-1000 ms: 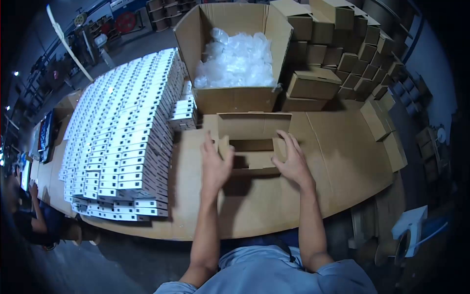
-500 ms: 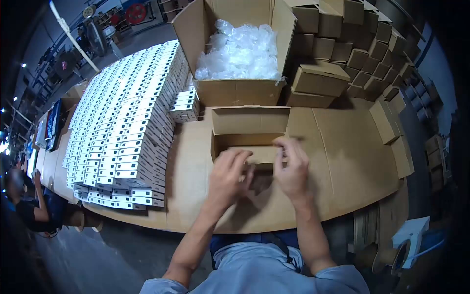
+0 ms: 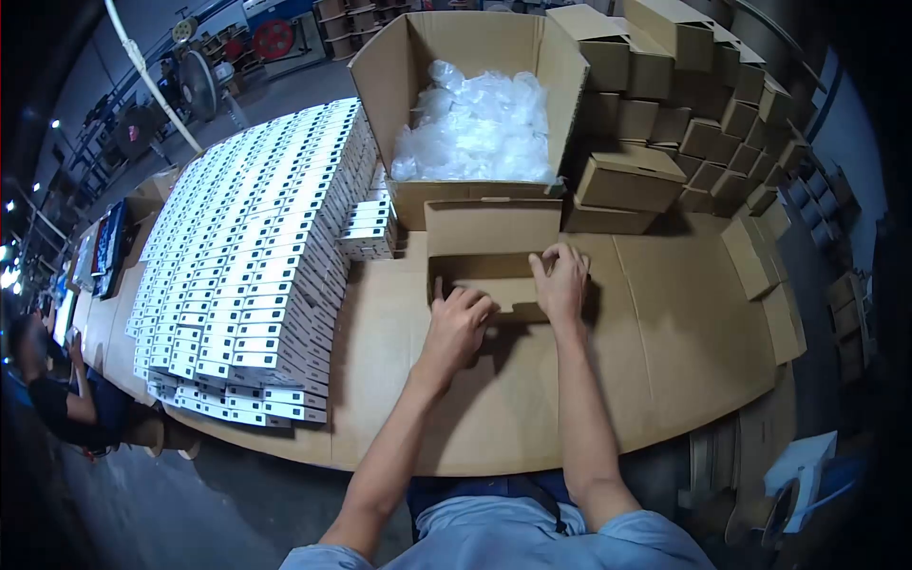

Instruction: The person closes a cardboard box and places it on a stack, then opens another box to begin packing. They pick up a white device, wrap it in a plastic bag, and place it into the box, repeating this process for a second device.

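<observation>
Both hands sit curled at the open carton.

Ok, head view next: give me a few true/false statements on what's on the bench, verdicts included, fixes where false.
1. The small carton in front of the person is open. True.
2. The right hand is at the small carton's right end. True.
3. The left hand rests on the white boxes. False: the left hand is at the small carton's near left part.
4. The large box beyond the small carton holds clear plastic. True.
5. The white boxes are stacked on the person's right. False: the white boxes are stacked on the person's left.
</observation>
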